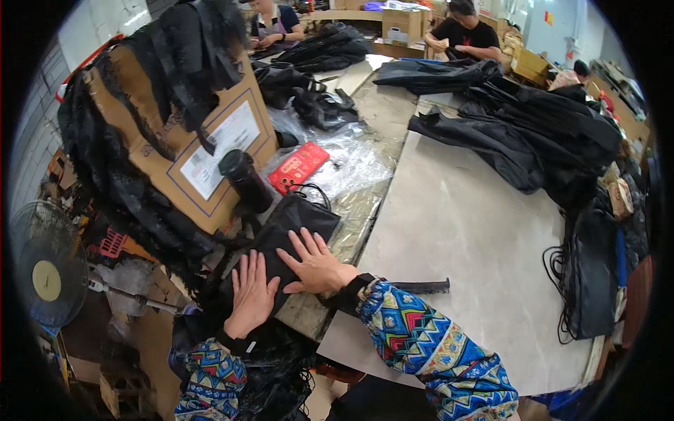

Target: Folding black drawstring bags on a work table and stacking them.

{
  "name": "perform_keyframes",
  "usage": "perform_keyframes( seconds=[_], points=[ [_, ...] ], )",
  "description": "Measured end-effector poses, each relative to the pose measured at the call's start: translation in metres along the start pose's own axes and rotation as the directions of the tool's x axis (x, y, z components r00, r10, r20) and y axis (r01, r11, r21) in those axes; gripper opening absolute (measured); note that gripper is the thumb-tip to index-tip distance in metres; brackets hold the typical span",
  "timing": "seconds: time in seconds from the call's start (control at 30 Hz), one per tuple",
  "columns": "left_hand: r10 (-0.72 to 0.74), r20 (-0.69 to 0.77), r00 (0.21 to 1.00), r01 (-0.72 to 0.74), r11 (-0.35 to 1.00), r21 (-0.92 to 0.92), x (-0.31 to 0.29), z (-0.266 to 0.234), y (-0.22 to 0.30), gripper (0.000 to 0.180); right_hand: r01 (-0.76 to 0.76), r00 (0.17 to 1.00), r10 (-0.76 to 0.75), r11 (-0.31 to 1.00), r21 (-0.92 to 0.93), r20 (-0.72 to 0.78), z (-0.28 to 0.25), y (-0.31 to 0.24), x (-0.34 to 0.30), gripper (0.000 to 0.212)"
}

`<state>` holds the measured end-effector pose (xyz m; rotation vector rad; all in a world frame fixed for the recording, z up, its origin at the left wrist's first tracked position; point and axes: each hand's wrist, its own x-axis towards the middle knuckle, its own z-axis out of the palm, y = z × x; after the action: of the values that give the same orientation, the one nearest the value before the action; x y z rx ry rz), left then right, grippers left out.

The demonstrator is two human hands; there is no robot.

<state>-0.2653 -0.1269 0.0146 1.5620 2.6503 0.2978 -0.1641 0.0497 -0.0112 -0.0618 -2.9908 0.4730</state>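
Note:
A folded black fabric bag with a thin black cord at its far end lies at the near left end of the work table. Both palms rest on it: my left hand is flat with fingers stretched forward. Beside it my right hand has its fingers spread and its thumb pointing toward the left hand. Neither hand grips anything. Just beyond the bag stand a black bottle, slightly tilted in view, and a red phone lying on clear plastic sheeting.
A cardboard box draped with black fabric strips stands at left, above a standing fan. Black bags are piled across the pale tabletop; a dark strip lies near my right sleeve. Several people work farther back.

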Motion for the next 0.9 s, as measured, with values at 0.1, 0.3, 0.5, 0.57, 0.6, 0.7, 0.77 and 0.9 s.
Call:
perform_keyframes(
  seconds=[0.1, 0.3, 0.5, 0.57, 0.6, 0.7, 0.77, 0.9],
  points=[
    [0.034, 0.017, 0.999, -0.035, 0.999, 0.026, 0.008, 0.004, 0.006, 0.073, 0.000, 1.000, 0.001, 0.988, 0.153, -0.003, -0.008, 0.015, -0.004, 0.085],
    [0.085, -0.025, 0.996, -0.081, 0.986, 0.145, 0.018, 0.018, -0.011, 0.073, 0.033, 0.965, 0.099, 0.874, 0.485, -0.243, -0.076, 0.026, -0.109, 0.058],
    [-0.128, 0.296, 0.947, 0.100, 0.989, 0.105, 0.031, -0.035, 0.002, 0.072, -0.545, 0.679, 0.223, 0.792, -0.276, -0.700, -0.132, 0.118, -0.385, 0.052],
    [-0.126, 0.356, 0.926, 0.103, 0.991, 0.084, 0.036, -0.040, 0.002, 0.077, -0.923, 0.251, 0.552, 0.385, -0.023, -0.795, -0.173, 0.125, -0.465, 0.051],
    [-0.120, 0.352, 0.928, 0.095, 0.992, 0.087, 0.038, -0.038, 0.000, 0.077, -0.982, 0.174, 0.465, 0.148, -0.118, -0.868, -0.177, 0.120, -0.503, 0.062],
    [-0.109, 0.380, 0.918, 0.082, 0.993, 0.087, 0.049, -0.034, 0.009, 0.075, -0.986, -0.157, 0.883, -0.162, 0.026, -0.443, -0.161, 0.121, -0.623, 0.035],
    [-0.114, 0.430, 0.896, 0.096, 0.993, 0.064, 0.052, -0.039, 0.013, 0.071, -0.986, -0.145, 0.745, -0.162, 0.034, -0.651, -0.164, 0.113, -0.647, 0.023],
    [-0.044, 0.234, 0.971, 0.026, 0.997, 0.078, 0.052, -0.066, 0.030, 0.062, -0.993, 0.104, 0.642, 0.108, -0.045, -0.760, -0.193, 0.071, -0.618, 0.018]
  ],
)
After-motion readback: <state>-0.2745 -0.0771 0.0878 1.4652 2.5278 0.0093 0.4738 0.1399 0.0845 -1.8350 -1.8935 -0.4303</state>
